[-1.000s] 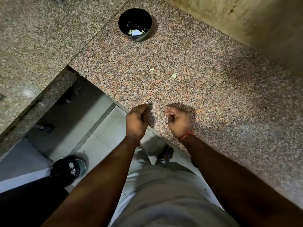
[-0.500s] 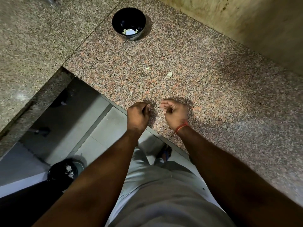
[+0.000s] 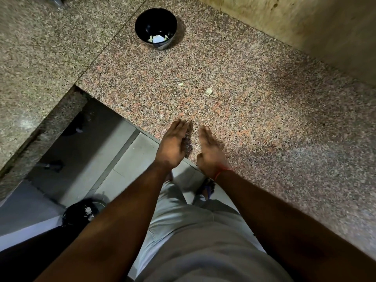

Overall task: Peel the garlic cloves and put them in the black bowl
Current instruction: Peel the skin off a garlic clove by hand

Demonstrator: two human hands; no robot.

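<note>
Speckled granite counter (image 3: 264, 129) bears the black bowl (image 3: 156, 27); two pale garlic scraps (image 3: 208, 91) lie nearer.

Speckled granite counter (image 3: 264, 123), beige wall (image 3: 305, 27), grey tiled floor (image 3: 126, 165).

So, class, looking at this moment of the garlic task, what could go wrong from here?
1. Both the left hand and right hand are open at the counter edge, so bits brushed off could fall to the floor.
2. Two pale garlic bits lie loose on the counter, apart from the black bowl, and may get overlooked.
</note>
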